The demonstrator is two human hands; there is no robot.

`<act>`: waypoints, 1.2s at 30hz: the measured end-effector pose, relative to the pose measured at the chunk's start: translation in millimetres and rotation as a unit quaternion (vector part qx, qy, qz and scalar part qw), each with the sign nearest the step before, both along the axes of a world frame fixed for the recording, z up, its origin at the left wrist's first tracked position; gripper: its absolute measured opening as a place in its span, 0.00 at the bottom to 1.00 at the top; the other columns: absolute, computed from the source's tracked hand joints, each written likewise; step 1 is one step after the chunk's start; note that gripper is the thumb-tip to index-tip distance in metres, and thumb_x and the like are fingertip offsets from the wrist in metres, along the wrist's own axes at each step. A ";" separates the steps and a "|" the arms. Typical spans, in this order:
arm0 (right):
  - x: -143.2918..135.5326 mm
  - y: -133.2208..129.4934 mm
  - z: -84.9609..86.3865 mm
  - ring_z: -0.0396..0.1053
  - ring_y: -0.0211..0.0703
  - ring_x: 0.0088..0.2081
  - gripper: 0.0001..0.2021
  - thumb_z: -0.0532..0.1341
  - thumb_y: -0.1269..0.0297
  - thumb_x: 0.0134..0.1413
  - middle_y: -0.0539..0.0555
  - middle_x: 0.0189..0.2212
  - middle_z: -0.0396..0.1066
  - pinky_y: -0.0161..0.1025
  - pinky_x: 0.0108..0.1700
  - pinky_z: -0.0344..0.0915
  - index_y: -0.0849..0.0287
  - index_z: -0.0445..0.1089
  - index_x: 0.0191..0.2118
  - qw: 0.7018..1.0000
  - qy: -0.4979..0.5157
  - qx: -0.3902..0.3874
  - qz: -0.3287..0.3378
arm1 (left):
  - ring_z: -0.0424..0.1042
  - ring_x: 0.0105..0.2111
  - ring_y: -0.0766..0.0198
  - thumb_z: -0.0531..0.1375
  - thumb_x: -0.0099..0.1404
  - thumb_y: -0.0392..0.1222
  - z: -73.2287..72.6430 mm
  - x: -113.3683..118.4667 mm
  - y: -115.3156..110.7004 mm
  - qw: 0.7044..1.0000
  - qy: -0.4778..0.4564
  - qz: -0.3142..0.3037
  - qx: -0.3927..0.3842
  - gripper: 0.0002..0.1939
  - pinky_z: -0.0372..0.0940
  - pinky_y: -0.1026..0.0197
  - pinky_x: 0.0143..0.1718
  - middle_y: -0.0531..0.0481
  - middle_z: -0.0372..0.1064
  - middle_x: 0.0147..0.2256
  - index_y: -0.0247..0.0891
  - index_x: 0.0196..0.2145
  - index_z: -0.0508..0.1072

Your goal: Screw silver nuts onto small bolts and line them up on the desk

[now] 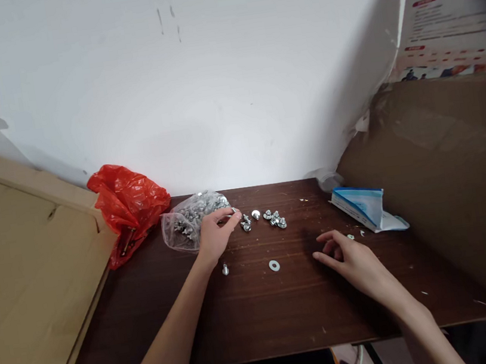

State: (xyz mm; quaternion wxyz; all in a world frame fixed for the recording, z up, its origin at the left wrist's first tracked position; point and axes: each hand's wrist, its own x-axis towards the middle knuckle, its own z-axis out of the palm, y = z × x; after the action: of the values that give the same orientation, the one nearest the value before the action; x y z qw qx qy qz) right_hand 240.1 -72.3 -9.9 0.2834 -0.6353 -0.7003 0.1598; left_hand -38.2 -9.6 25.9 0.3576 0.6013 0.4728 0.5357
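Steel screws [275,219], small, hard, light and slippery-looking, scattered just right of clear plastic bag [191,219] on dark wooden table [261,312]. Left hand [216,234] at bag's mouth, fingertips pinched, seemingly on one screw; cannot tell for sure. Right hand [348,257] well right of bag, loosely open, holding nothing. Flat washer [274,265] nearer than bag. Best pinched by head or shank, one at a time; likely to roll.

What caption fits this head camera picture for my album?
Left hand reaches into a clear plastic bag of silver screws; right hand rests on the dark wooden table.
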 end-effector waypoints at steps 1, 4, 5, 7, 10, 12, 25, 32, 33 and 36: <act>0.5 0.8 0.0 0.67 0.44 0.28 0.14 0.58 0.57 0.47 0.54 0.29 0.70 0.39 0.30 0.62 0.59 0.65 0.38 1.000 0.007 0.009 -0.009 | 0.72 0.33 0.61 0.62 0.55 0.48 -0.2 0.0 0.1 1.000 0.000 0.000 0.000 0.12 0.67 0.63 0.30 0.48 0.75 0.33 0.36 0.32 0.77; 0.2 3.0 2.5 0.69 0.43 0.30 0.10 0.54 0.65 0.45 0.55 0.32 0.70 0.39 0.32 0.64 0.59 0.64 0.36 1.000 0.013 0.018 -0.003 | 0.72 0.33 0.61 0.63 0.55 0.48 -0.3 0.2 0.4 1.000 -0.006 0.001 -0.005 0.12 0.67 0.63 0.30 0.47 0.75 0.33 0.36 0.31 0.77; -0.5 3.3 3.9 0.70 0.44 0.30 0.09 0.53 0.66 0.44 0.55 0.32 0.70 0.40 0.33 0.65 0.58 0.64 0.35 1.000 0.013 0.016 0.004 | 0.72 0.33 0.61 0.63 0.55 0.48 -0.2 0.3 0.5 1.000 -0.007 0.000 -0.009 0.13 0.67 0.63 0.30 0.47 0.75 0.33 0.36 0.32 0.77; -2.3 2.2 6.7 0.71 0.45 0.31 0.08 0.53 0.66 0.46 0.54 0.31 0.71 0.41 0.36 0.65 0.58 0.64 0.34 1.000 0.025 0.010 0.016 | 0.72 0.33 0.60 0.63 0.54 0.49 0.0 0.8 0.3 1.000 -0.010 -0.001 -0.017 0.14 0.67 0.63 0.30 0.47 0.74 0.33 0.36 0.32 0.77; -4.4 -3.7 8.3 0.72 0.46 0.35 0.09 0.55 0.61 0.51 0.56 0.36 0.73 0.42 0.40 0.67 0.57 0.65 0.37 0.996 0.087 0.016 0.010 | 0.72 0.34 0.59 0.63 0.53 0.50 1.0 1.6 -0.4 0.999 -0.020 -0.004 -0.031 0.15 0.67 0.63 0.29 0.47 0.74 0.33 0.35 0.33 0.77; -4.7 -9.3 6.5 0.73 0.47 0.39 0.12 0.56 0.58 0.53 0.56 0.39 0.73 0.42 0.42 0.67 0.57 0.65 0.41 0.992 0.120 0.028 -0.005 | 0.72 0.34 0.59 0.63 0.53 0.50 1.6 2.0 -0.8 0.999 -0.025 -0.006 -0.038 0.15 0.67 0.63 0.29 0.47 0.74 0.32 0.35 0.33 0.77; -5.7 -22.1 -16.0 0.68 0.43 0.29 0.17 0.56 0.51 0.55 0.56 0.36 0.73 0.38 0.32 0.64 0.57 0.71 0.41 0.996 0.038 0.085 -0.016 | 0.72 0.34 0.60 0.63 0.53 0.50 0.4 1.4 -0.8 0.999 -0.007 0.002 -0.038 0.16 0.67 0.63 0.31 0.46 0.75 0.33 0.34 0.34 0.77; -4.6 -19.1 -18.1 0.70 0.45 0.35 0.14 0.57 0.53 0.55 0.57 0.41 0.73 0.40 0.36 0.65 0.57 0.70 0.41 0.993 0.047 0.109 0.000 | 0.73 0.33 0.61 0.63 0.54 0.46 4.9 2.1 -3.2 0.999 0.007 -0.019 -0.030 0.13 0.67 0.63 0.32 0.46 0.75 0.34 0.34 0.32 0.77; -6.6 -16.7 -14.3 0.70 0.47 0.38 0.13 0.57 0.54 0.56 0.57 0.42 0.72 0.41 0.39 0.65 0.57 0.70 0.40 0.991 0.052 0.125 0.002 | 0.73 0.33 0.61 0.63 0.53 0.45 5.1 2.4 -3.4 0.999 0.001 -0.026 -0.031 0.12 0.68 0.62 0.33 0.46 0.75 0.34 0.34 0.33 0.77; -19.4 -14.8 11.5 0.70 0.48 0.41 0.11 0.57 0.58 0.56 0.57 0.41 0.73 0.44 0.42 0.65 0.57 0.71 0.40 0.978 0.080 0.191 0.007 | 0.73 0.32 0.62 0.64 0.53 0.43 6.0 3.5 -4.0 0.998 -0.030 -0.037 -0.043 0.12 0.69 0.62 0.34 0.46 0.75 0.34 0.33 0.33 0.77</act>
State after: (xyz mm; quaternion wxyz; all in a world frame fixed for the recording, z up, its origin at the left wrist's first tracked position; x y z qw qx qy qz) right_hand 220.7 -87.1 1.6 0.4531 -0.5499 -0.6975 0.0755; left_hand -34.7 -13.6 31.9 0.4166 0.5859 0.4620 0.5194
